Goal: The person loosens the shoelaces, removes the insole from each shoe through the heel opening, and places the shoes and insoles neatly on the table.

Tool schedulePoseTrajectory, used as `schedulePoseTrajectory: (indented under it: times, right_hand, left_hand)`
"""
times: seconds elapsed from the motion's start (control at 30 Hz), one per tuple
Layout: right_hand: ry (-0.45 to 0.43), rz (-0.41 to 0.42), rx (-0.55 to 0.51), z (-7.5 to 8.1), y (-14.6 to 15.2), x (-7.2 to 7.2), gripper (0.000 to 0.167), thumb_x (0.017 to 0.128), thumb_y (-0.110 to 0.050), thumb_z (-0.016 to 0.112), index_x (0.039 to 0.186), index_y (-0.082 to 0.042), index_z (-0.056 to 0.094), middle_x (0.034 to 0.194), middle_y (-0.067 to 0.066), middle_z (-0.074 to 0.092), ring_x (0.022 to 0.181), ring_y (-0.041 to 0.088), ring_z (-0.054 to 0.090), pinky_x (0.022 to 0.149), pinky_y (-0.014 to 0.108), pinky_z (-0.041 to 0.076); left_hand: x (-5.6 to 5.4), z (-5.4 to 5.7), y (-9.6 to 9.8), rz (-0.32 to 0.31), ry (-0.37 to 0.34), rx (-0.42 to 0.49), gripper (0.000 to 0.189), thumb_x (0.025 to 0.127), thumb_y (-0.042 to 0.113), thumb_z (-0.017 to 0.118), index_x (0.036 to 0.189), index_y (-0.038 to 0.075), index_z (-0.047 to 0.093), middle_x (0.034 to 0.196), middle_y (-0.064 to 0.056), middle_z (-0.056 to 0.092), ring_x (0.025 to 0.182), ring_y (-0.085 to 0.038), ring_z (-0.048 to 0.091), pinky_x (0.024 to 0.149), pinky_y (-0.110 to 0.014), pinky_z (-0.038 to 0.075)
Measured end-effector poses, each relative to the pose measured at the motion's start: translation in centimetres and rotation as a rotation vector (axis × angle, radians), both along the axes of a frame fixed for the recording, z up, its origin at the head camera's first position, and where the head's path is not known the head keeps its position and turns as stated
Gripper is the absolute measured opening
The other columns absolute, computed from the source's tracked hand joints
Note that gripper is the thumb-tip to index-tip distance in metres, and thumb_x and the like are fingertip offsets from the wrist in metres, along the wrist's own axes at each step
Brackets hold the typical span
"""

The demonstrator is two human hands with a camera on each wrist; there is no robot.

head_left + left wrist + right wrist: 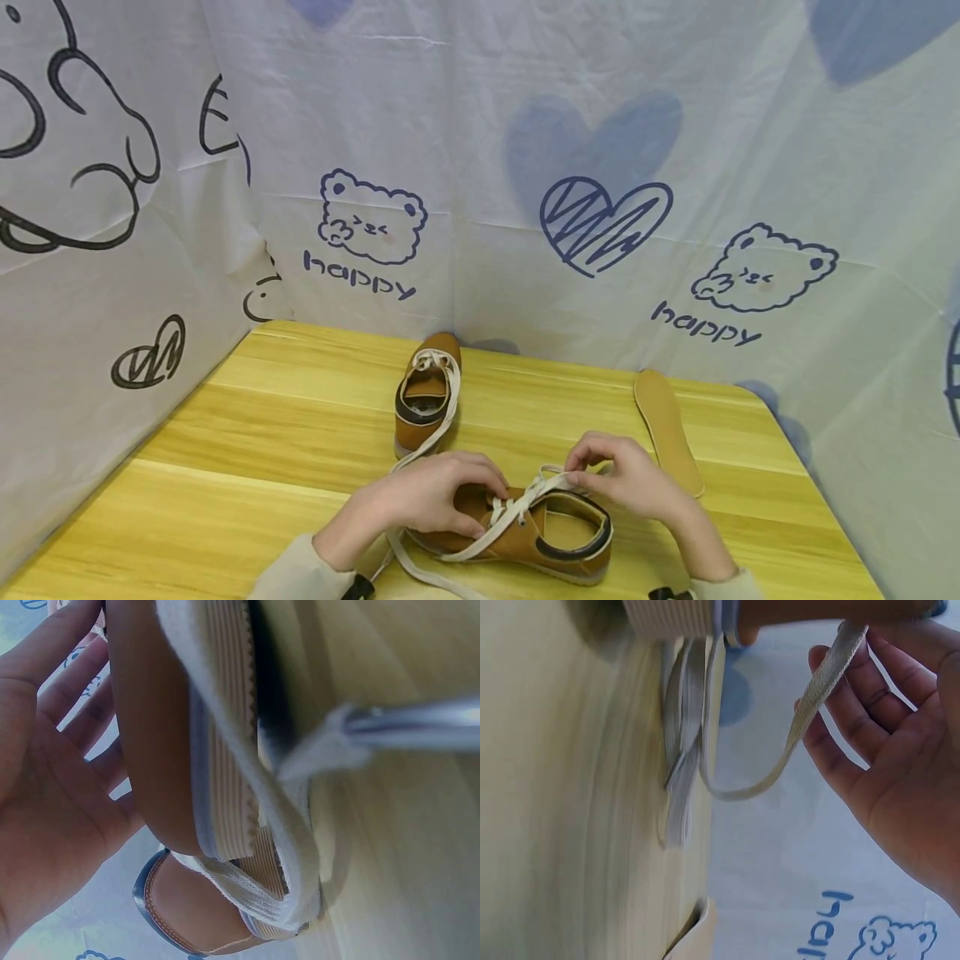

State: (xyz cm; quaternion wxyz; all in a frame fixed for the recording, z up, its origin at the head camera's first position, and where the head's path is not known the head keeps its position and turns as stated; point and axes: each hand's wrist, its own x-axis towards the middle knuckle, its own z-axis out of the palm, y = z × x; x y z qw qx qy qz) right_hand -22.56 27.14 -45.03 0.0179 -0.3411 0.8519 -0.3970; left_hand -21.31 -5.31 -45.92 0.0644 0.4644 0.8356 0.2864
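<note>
A brown lace-up shoe (517,552) with a dark padded collar lies across the near part of the table, toe to the left. My left hand (427,493) holds its front, thumb on the near side and index finger on the far side, beside the white lacing. In the left wrist view, the other fingers spread behind the brown upper (150,735). At the shoe's opening my right hand (626,482) pinches a flat white shoelace (551,482) between thumb and fingers. The right wrist view shows that lace (817,694) hanging in a loop from the fingers.
A matching brown shoe (420,437) stands farther back, toe away, its long lace trailing toward the near shoe. A tan insole (671,437) lies at the right. The wooden table (300,400) meets a printed white curtain (480,150) behind and at the sides.
</note>
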Motion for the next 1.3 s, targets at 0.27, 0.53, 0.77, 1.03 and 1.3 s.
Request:
schedulePoseTrajectory:
  times: [0.27,0.53,0.77,1.03,1.3]
  right_hand:
    - [-0.004,-0.084,0.0,0.3,1.9,-0.4,0.005,0.096,-0.014,0.075,0.098,-0.017,0.072,0.096,-0.001,0.07,0.089,0.011,0.064,0.084,0.032,0.056]
    - [-0.015,-0.193,0.036,0.3,3.8,-0.8,0.005,0.095,-0.016,0.077,0.097,-0.018,0.072,0.094,-0.004,0.07,0.088,0.009,0.064,0.083,0.032,0.055]
    - [-0.043,-0.219,0.036,0.3,4.6,-1.1,0.004,0.095,-0.013,0.076,0.097,-0.012,0.073,0.092,-0.004,0.068,0.086,0.011,0.062,0.079,0.029,0.054]
    - [-0.051,-0.178,0.141,-0.2,5.1,-1.6,0.007,0.096,-0.016,0.075,0.101,-0.012,0.075,0.098,-0.006,0.071,0.09,0.006,0.064,0.084,0.029,0.056]
    - [-0.02,-0.182,0.098,0.2,4.1,-1.1,0.019,0.098,-0.022,0.073,0.112,-0.01,0.075,0.106,0.0,0.074,0.097,0.008,0.066,0.093,0.042,0.057]
  left_hand:
    - [-0.1,-0.1,-0.1,0.006,-0.017,-0.014,0.042,0.088,0.031,0.086,0.127,0.025,0.071,0.13,0.015,0.064,0.123,-0.004,0.058,0.108,-0.027,0.047]
    - [-0.1,0.0,-0.1,0.002,-0.017,-0.008,0.042,0.088,0.032,0.086,0.127,0.026,0.07,0.131,0.015,0.064,0.123,-0.005,0.058,0.108,-0.027,0.047]
    - [0.1,0.1,-0.1,-0.003,-0.014,-0.002,0.041,0.088,0.031,0.085,0.126,0.024,0.071,0.13,0.014,0.064,0.123,-0.006,0.059,0.108,-0.028,0.047]
    - [0.0,0.1,-0.1,0.002,-0.021,-0.005,0.042,0.088,0.031,0.086,0.127,0.025,0.071,0.13,0.015,0.064,0.123,-0.005,0.059,0.108,-0.027,0.047]
    - [0.0,0.1,0.0,0.001,-0.022,-0.006,0.042,0.088,0.031,0.086,0.127,0.026,0.07,0.131,0.016,0.063,0.123,-0.004,0.058,0.107,-0.027,0.047]
